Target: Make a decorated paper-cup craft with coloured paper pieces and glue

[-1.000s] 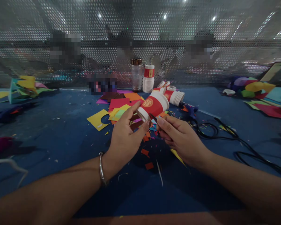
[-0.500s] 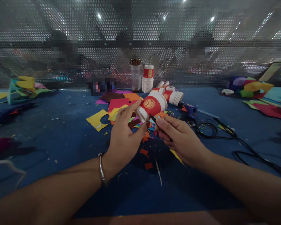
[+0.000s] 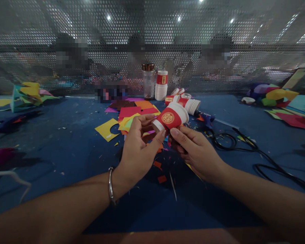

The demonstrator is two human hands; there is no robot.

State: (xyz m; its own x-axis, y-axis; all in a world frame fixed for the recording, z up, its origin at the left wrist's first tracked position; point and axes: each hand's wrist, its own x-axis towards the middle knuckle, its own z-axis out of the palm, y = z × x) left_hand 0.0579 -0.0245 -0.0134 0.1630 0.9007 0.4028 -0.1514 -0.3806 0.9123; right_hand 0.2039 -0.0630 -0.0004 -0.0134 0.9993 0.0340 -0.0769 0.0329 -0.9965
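A red and white paper cup (image 3: 173, 116) with a round gold emblem is tilted on its side in the air, its rim toward the upper right. My left hand (image 3: 139, 149) grips it near the base, thumb below and fingers behind. Close under the cup, my right hand (image 3: 197, 149) is closed in a pinch around a dark, slim tool (image 3: 170, 138). Most of that tool is hidden by my fingers and the cup, so its kind is unclear. Coloured paper sheets (image 3: 129, 112) and small scraps lie beneath and behind my hands.
Behind stand a clear bottle (image 3: 148, 83) and a stack of paper cups (image 3: 161, 86). More cups (image 3: 190, 105) lie on their sides beside a blue glue gun (image 3: 205, 119). Its black cable (image 3: 246, 145) coils at the right. Perforated metal panel (image 3: 152, 34) backs the blue table.
The cup has shifted a little to the right and turned in my left hand, its emblem moving right with it. The dark tool's tip, visible before against the cup, is now mostly hidden.
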